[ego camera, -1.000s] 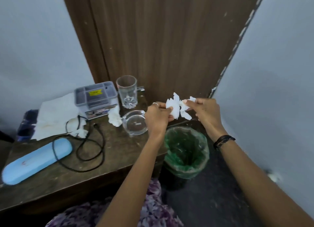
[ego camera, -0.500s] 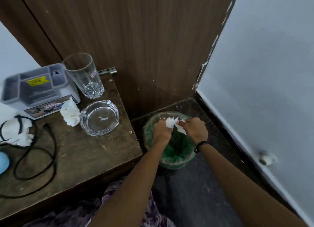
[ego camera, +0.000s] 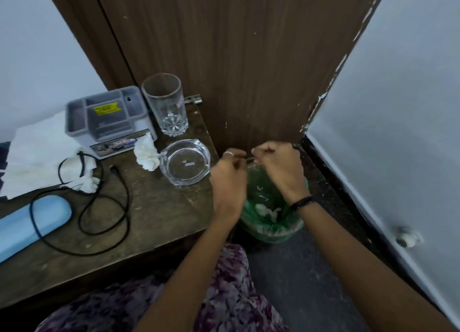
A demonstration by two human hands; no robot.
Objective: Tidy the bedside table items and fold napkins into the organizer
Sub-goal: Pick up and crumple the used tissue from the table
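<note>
My left hand (ego camera: 227, 180) and my right hand (ego camera: 278, 170) hover close together over the green-lined bin (ego camera: 273, 229), which stands on the floor right of the bedside table (ego camera: 154, 207). The fingers of both hands are curled, with the fingertips almost meeting, and no tissue shows in them. White tissue scraps (ego camera: 267, 211) lie inside the bin. The grey organizer (ego camera: 109, 119) stands at the table's back. A crumpled tissue (ego camera: 146, 154) lies in front of it, and flat white napkins (ego camera: 42, 147) are spread to its left.
A tall drinking glass (ego camera: 165, 105) and a glass ashtray (ego camera: 185, 161) stand near the table's right edge. A black cable (ego camera: 104, 207) loops across the middle, over another crumpled tissue (ego camera: 87, 185) and a light blue case (ego camera: 29, 224). Behind is a wooden panel, with a wall to the right.
The torn white tissue that both hands held has left them and lies in the bin. Both hands have risen a little above the bin's rim.
</note>
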